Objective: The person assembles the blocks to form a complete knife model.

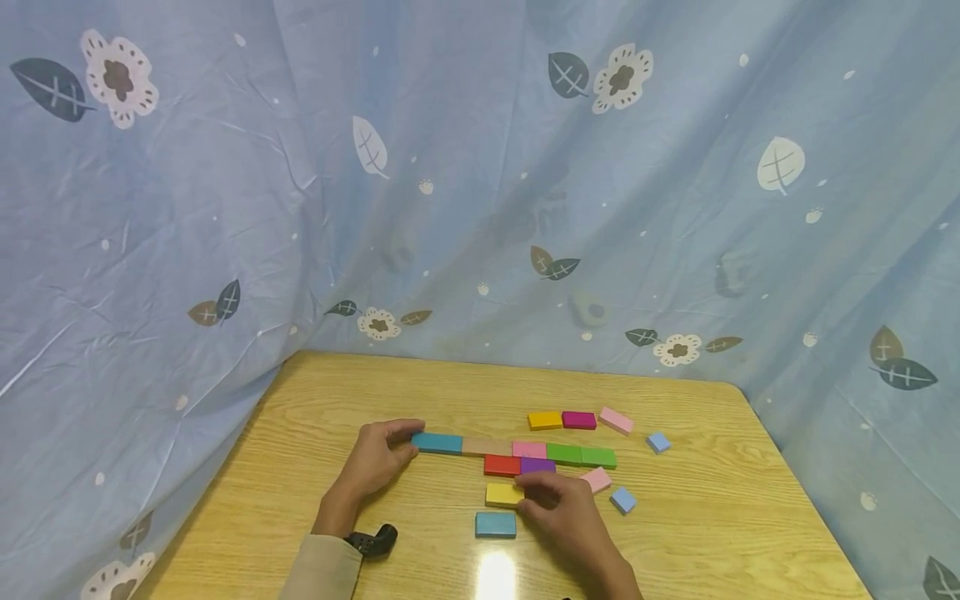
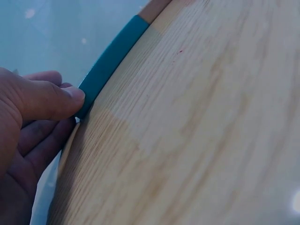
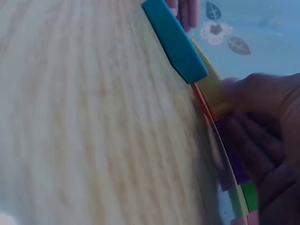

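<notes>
My left hand (image 1: pixel 375 458) is at the left end of a row, thumb and fingers pinching the end of a long blue block (image 1: pixel 437 443). The left wrist view shows the thumb on this block's (image 2: pixel 112 63) near side. To its right run a bare wood block (image 1: pixel 486 447), a pink block (image 1: pixel 529 450) and two green blocks (image 1: pixel 564 454). Against the row's near side lie a red block (image 1: pixel 501 465) and a purple block (image 1: pixel 537 465). With thumb and fingers, my right hand (image 1: pixel 566 510) pinches the right end of a yellow block (image 1: pixel 502 495), just nearer than the red one.
A shorter teal block (image 1: pixel 496 525) lies nearest me. Behind the row are an orange block (image 1: pixel 545 421), a magenta block (image 1: pixel 579 420) and a pink block (image 1: pixel 617 421). Another pink block (image 1: pixel 597 480) and two small light-blue blocks (image 1: pixel 623 500) lie to the right.
</notes>
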Available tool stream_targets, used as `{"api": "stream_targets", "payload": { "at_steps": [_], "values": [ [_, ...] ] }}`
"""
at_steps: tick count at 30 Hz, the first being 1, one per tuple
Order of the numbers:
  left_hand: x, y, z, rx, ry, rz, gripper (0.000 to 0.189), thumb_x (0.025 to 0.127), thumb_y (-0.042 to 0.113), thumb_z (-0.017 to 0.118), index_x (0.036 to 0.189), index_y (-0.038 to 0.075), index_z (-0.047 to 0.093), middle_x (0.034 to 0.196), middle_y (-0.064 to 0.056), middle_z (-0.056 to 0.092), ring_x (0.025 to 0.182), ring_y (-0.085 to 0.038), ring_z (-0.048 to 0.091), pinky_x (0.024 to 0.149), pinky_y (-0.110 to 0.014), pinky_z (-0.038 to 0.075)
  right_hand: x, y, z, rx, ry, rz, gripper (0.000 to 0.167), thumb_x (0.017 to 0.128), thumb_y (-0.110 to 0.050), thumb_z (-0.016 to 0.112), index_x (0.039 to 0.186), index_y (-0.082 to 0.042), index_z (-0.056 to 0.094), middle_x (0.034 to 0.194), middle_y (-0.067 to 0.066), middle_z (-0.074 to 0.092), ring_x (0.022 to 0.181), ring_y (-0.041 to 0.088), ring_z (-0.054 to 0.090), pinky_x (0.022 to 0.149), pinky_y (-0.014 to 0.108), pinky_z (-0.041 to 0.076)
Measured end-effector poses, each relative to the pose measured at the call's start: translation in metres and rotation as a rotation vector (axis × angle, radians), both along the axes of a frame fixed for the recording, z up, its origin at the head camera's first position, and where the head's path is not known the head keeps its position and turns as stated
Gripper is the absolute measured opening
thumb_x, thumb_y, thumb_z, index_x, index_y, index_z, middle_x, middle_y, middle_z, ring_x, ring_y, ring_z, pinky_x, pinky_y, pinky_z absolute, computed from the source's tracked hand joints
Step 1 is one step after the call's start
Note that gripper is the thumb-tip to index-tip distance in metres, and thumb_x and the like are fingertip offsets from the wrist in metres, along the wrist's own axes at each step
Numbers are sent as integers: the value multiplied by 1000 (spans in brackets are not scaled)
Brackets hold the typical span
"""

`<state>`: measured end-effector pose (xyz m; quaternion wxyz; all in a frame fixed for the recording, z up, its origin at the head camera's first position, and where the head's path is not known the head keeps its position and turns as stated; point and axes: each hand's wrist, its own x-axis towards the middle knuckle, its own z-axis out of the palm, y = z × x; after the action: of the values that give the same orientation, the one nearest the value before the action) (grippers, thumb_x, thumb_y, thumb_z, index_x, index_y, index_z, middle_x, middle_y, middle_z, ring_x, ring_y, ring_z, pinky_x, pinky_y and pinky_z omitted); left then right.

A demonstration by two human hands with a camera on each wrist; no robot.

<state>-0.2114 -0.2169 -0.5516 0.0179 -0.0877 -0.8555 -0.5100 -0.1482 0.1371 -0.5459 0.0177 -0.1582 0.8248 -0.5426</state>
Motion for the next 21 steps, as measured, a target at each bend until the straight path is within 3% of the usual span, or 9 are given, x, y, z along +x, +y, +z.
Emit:
{"api": "stream_targets", "payload": {
  "at_steps": [3,11,16,21],
  "values": [
    [0,0,0,0,5,3,44,97,-3,79,138,12,77,137,-5,77,130,-28,73,109,-46,61,0,0,-1,68,28,5,30,92,-10,87,120,-20,83,116,-5,83,115,17,78,104,27,62],
    [0,1,-2,-4,5,2,44,97,-2,79,138,12,77,137,-5,77,131,-28,73,110,-46,60,-1,1,1,132,179,-17,30,90,-4,88,116,-17,84,113,-5,84,107,16,81,104,37,64],
    [0,0,-1,-4,8,2,44,97,-2,79,138,12,77,137,-5,77,131,-29,73,110,-46,60,-4,-4,1,151,254,26,29,87,3,86,111,-14,84,107,-7,84,101,10,79,98,33,66],
    [-1,0,-1,-2,8,-3,44,97,-3,79,139,11,76,137,-6,77,130,-29,73,109,-45,61,-9,-9,1,203,374,45,30,84,7,86,108,-10,83,105,-3,84,98,13,80,91,32,67]
  ]
}}
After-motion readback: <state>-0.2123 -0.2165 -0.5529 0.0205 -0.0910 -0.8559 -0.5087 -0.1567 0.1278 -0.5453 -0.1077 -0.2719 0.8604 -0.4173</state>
